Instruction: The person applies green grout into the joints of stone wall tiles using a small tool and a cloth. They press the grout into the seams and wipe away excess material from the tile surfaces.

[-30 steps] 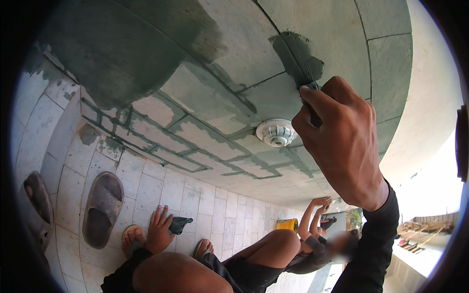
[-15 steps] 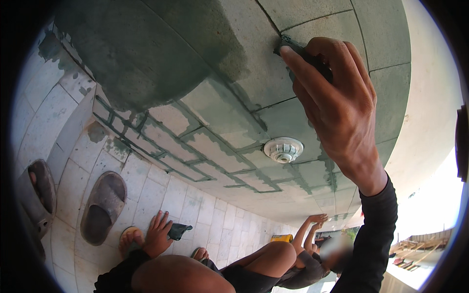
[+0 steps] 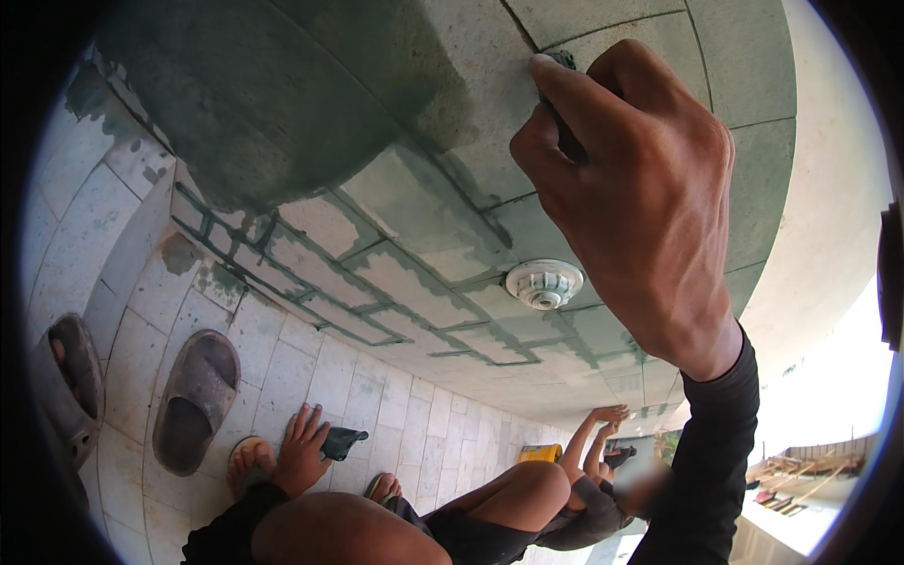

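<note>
My right hand (image 3: 640,188) is at the upper right, its fingers closed around a small dark pad (image 3: 565,127) smeared with green paste. Most of that pad is hidden by the fingers. Its tip is at a joint line of the tiled wall (image 3: 508,85), beside a dark green patch. Low in the view, my left hand (image 3: 301,454) reaches past my knee, back up, fingers stretched out and apart. A crumpled dark green thing (image 3: 343,443) lies beside its thumb; whether the palm touches it is hidden. Green paste runs along the wall's joints.
A round white fitting (image 3: 544,283) sticks out of the wall below my right hand. Grey slippers (image 3: 196,400) rest on the pale tiled floor (image 3: 320,377). Another person (image 3: 584,508) sits farther along with hands raised to the wall, near a yellow bucket (image 3: 540,453).
My right hand has turned more back-up and shifted slightly up and left, with the dark pad tipped and more covered by the fingers. My left hand has hardly moved.
</note>
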Available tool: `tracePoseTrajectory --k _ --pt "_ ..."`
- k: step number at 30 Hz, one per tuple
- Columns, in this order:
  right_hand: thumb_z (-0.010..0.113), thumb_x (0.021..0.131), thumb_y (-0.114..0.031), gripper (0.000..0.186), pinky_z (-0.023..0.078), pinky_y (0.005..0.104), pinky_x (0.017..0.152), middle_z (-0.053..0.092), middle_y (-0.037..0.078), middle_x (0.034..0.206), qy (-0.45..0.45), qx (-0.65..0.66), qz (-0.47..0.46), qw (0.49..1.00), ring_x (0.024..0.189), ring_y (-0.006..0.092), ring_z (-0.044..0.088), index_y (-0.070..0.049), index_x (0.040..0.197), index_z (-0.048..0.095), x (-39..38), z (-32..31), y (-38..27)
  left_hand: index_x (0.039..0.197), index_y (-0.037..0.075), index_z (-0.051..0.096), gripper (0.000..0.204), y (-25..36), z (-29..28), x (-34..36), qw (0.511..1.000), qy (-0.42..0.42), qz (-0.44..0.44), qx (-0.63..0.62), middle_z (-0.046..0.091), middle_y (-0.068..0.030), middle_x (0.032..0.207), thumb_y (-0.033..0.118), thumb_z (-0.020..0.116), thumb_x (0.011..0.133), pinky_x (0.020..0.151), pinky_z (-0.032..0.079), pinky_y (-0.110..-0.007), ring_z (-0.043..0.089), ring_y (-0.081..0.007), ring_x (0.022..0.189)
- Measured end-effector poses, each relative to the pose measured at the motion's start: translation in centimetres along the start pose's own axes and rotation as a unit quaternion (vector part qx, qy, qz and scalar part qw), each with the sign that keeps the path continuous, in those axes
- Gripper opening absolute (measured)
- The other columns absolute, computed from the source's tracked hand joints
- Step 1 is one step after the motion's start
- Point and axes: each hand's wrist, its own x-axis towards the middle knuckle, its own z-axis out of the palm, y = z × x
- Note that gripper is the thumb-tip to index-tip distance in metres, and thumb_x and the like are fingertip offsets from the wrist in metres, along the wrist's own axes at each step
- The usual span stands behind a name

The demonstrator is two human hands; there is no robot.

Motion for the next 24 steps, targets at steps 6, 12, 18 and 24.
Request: tracePoseTrajectory --k 6,12,18,24 --pt "0.082 0.079 0.001 0.023 0.052 0.0345 0.056 0.062 0.009 0.082 -0.084 -0.02 0.025 0.996 0.062 0.019 0.063 0.001 0.102 0.078 -2.0 -0.5 -0.8 0.138 -0.003 0.062 0.076 0.4 -0.2 -0.1 1.0 0.009 -0.002 0.01 0.032 -0.0252 0.168 0.022 0.089 0.071 0.128 0.02 -0.057 0.02 -0.0434 0.159" --pt "0.079 0.078 0.004 0.025 0.052 0.0379 0.057 0.058 0.011 0.085 -0.147 0.035 0.07 0.986 0.065 0.0221 0.062 0.003 0.102 0.074 -6.6 -1.0 0.4 0.138 -0.005 0.062 0.074 0.7 -0.7 0.2 1.0 -0.001 -0.015 -0.012 0.033 -0.0251 0.167 0.02 0.087 0.073 0.127 0.021 -0.058 0.02 -0.0439 0.159" --pt "0.081 0.076 0.005 0.033 0.053 0.0355 0.057 0.058 0.01 0.088 -0.073 0.14 0.05 0.986 0.072 0.0209 0.063 0.001 0.107 0.072 -9.0 -0.3 0.2 0.138 -0.005 0.062 0.072 0.5 -0.6 0.0 1.0 0.002 -0.017 -0.014 0.032 -0.025 0.168 0.018 0.085 0.074 0.127 0.02 -0.058 0.02 -0.0437 0.159" --pt "0.084 0.076 0.007 0.041 0.055 0.0291 0.058 0.064 0.006 0.09 0.024 0.124 -0.009 0.992 0.07 0.015 0.065 -0.005 0.115 0.077 -10.2 3.1 0.0 0.137 -0.005 0.062 0.072 0.5 -0.7 0.2 1.0 -0.006 -0.019 -0.012 0.031 -0.0244 0.168 0.018 0.086 0.074 0.128 0.02 -0.057 0.018 -0.0424 0.16"
